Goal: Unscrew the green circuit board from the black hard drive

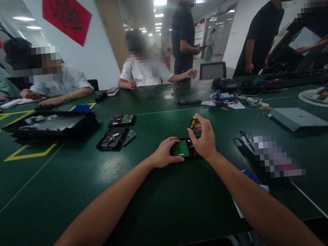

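Note:
A hard drive [181,148] with its green circuit board facing up lies on the dark green table in front of me. My left hand [167,152] grips it at the left end, thumb along the near edge and fingers over the far edge. Above its right end, my right hand [204,136] pinches a yellow and black screwdriver [193,122] by the handle. The screwdriver's tip is hidden behind the hand, so I cannot tell whether it touches a screw. Several tiny screws [177,126] are scattered just beyond the drive.
Left of the drive lie an opened drive casing [111,139], a loose circuit board [129,137] and another hard drive [122,120]. A black tray [51,124] stands farther left. On the right are a grey metal box [299,118], a lanyard badge, cables and a white fan grille [324,96]. People sit and stand beyond.

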Motion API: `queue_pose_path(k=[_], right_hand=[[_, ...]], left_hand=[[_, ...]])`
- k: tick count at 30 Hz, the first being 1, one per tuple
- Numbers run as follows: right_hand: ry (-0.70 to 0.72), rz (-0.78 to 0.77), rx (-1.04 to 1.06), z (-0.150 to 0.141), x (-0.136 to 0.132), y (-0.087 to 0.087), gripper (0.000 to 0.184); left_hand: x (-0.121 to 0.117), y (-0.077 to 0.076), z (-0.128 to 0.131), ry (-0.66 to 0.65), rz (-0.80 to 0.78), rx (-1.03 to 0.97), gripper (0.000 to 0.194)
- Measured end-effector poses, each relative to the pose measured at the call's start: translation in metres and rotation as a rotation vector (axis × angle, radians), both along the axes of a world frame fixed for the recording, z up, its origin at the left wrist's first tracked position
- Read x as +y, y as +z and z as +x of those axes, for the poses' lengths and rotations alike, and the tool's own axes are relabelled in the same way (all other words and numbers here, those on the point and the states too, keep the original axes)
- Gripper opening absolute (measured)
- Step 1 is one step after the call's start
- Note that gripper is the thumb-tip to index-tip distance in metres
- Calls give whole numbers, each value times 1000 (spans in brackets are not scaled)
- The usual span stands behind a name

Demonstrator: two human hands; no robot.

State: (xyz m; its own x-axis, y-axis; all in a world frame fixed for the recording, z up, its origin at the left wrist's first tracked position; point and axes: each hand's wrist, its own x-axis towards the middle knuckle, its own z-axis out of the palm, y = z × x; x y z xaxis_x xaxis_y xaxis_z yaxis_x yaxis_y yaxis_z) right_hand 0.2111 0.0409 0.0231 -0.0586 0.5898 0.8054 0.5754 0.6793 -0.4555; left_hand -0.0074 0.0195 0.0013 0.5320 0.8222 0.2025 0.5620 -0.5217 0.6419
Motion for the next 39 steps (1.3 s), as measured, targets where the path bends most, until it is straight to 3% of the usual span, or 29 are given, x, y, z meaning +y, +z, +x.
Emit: queue_pose_path(k=[39], right_hand=[[-14,-3,-12,-1,-1,0,69]], left_hand=[[1,-1,0,2,-6,-17,86]])
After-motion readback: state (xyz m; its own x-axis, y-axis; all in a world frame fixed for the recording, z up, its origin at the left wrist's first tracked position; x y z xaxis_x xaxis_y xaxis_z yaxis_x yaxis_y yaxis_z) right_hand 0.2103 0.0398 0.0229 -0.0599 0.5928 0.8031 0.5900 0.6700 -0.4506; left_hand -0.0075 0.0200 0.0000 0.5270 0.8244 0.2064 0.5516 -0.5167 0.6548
